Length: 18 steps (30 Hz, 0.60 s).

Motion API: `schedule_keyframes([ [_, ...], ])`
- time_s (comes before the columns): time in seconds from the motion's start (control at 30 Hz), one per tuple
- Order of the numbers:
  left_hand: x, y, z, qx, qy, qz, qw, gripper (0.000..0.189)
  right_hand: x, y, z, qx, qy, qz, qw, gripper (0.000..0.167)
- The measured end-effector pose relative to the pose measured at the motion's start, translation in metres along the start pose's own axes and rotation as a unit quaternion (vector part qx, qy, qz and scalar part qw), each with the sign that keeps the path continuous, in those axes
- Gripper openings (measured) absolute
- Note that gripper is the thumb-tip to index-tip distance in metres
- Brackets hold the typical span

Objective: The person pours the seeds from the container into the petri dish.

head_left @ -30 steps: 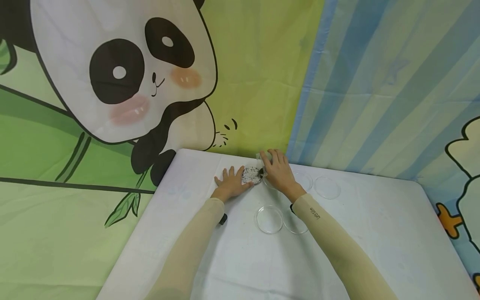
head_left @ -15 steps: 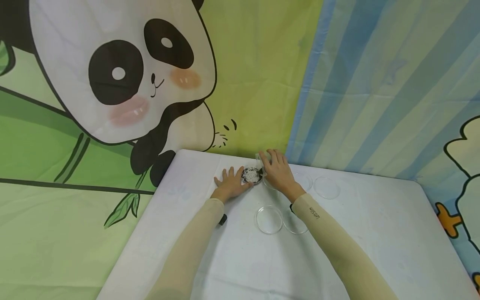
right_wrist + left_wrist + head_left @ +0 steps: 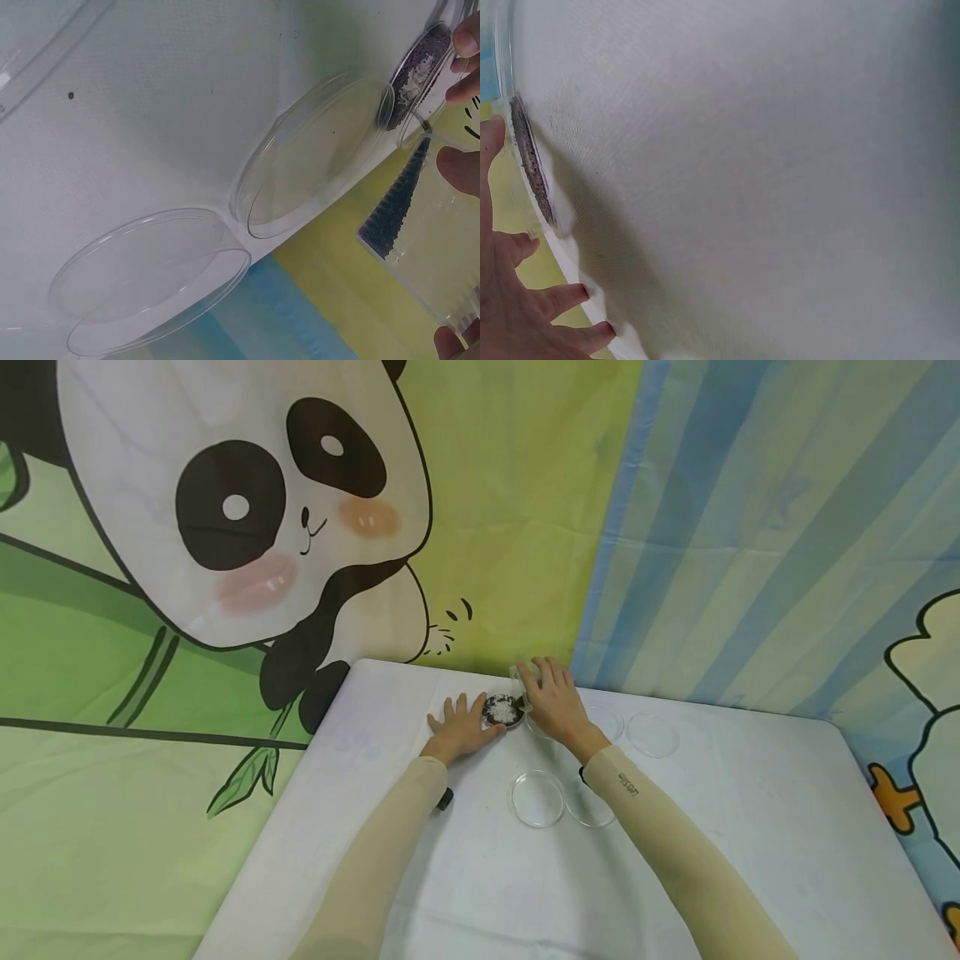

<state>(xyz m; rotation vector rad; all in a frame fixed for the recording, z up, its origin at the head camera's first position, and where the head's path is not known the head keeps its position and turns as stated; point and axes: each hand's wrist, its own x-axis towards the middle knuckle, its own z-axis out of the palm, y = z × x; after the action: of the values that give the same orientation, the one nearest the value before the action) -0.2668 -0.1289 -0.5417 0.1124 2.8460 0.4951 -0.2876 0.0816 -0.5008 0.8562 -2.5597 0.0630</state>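
Observation:
A round clear petri dish (image 3: pixel 502 711) lies near the table's back edge, holding a white patch ringed by dark grains. My left hand (image 3: pixel 461 728) rests beside it with fingers spread, index finger and thumb at the dish's rim. In my right hand (image 3: pixel 558 706) I grip a clear plastic box (image 3: pixel 442 247) by its sides, tilted toward the dish. Black grains (image 3: pixel 397 204) gather along the box's lower side and narrow to a corner right at the dish's rim. In the left wrist view, a dark layer of grains (image 3: pixel 531 161) shows through the dish wall.
Beside the filled dish, a clear petri dish (image 3: pixel 315 161) lies partly under my right hand. Another dish (image 3: pixel 150 274) and a third (image 3: pixel 654 736) continue the back row. Two more, a dish (image 3: pixel 538 799) and its neighbour (image 3: pixel 591 806), lie nearer me. A dark speck (image 3: pixel 71 95) marks the white cloth.
Dark grains have spread in the petri dish, and its white area has shrunk to a patch in the middle. Both hands stay nearly where they were.

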Motion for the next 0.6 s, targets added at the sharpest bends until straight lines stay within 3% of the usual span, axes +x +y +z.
schedule_keyframes([
  [0.3, -0.0008, 0.0001, -0.0013, -0.002, -0.004, 0.001, 1.0000, 0.088, 0.0002, 0.0001, 0.0001, 0.005, 0.009, -0.007, 0.9999, 0.096],
  [0.6, -0.0011, 0.0005, -0.0012, 0.000, -0.002, 0.002, 1.0000, 0.088, 0.0009, -0.0037, -0.0019, 0.013, 0.013, 0.016, 0.9997, 0.079],
])
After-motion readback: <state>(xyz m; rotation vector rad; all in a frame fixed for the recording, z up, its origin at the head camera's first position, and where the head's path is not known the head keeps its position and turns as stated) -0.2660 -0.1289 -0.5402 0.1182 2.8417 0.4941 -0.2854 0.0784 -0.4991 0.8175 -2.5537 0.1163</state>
